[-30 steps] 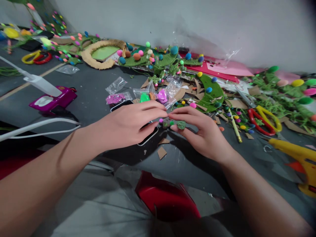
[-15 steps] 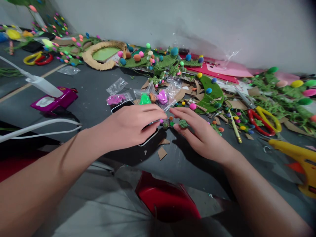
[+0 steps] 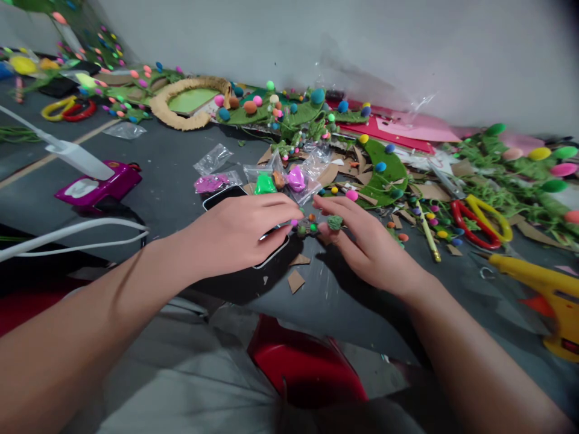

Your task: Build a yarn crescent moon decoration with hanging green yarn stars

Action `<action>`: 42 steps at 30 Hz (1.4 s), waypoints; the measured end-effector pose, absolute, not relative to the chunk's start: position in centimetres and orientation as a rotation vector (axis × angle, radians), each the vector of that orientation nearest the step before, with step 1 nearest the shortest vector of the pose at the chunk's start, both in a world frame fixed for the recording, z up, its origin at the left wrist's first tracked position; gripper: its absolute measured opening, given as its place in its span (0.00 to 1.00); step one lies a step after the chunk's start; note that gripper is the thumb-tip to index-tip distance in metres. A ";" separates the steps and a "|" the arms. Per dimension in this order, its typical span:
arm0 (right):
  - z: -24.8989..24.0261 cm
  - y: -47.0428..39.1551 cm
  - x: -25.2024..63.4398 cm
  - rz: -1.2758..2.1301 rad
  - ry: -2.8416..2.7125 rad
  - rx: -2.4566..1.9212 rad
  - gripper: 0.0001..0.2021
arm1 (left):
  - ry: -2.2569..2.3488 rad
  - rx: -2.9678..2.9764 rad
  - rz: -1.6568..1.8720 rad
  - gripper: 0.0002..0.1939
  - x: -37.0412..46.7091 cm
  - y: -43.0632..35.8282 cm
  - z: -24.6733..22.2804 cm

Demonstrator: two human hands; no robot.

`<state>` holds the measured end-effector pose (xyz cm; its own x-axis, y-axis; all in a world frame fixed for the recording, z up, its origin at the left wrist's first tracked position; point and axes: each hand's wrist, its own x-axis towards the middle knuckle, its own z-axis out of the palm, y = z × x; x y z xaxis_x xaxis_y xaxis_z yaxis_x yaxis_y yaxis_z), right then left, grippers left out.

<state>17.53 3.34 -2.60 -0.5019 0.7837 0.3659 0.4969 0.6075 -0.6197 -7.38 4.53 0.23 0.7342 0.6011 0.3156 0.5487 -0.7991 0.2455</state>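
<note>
My left hand (image 3: 246, 232) is above a dark phone (image 3: 275, 252), partly hiding it. Its thumb and forefinger come together around a small pink ball (image 3: 294, 223). Opposite it, my right hand (image 3: 362, 244) has its fingers curled, with a textured green ball (image 3: 335, 222) between thumb and fingers. Small orange (image 3: 312, 217) and bright green (image 3: 313, 228) balls show in the narrow gap between the hands; whether they are joined is too small to tell. Just behind the hands lie clear bags with green (image 3: 265, 183) and purple (image 3: 296, 179) clay.
Leafy pieces with coloured balls and a tan ring (image 3: 181, 120) line the back. Red-yellow scissors (image 3: 477, 223), a pencil (image 3: 427, 232) and a yellow glue gun (image 3: 538, 274) lie right. At left are a purple device (image 3: 102, 187) and white cables (image 3: 72, 232); card scraps (image 3: 296, 281) lie in front.
The green ball shows more fully at my right fingers, which have turned slightly. My left hand keeps nearly the same pose. The whole view has shifted a little.
</note>
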 end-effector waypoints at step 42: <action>-1.5 2.9 17.2 1.092 -1.757 -0.983 0.14 | 1.023 2.503 0.865 0.24 -7.0 4.3 1.5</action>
<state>17.24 2.88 -1.46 -0.3538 0.9048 0.2370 0.1879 0.3170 -0.9296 -7.01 4.31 1.48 0.5645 0.7119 0.4178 0.5303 -0.7007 0.4773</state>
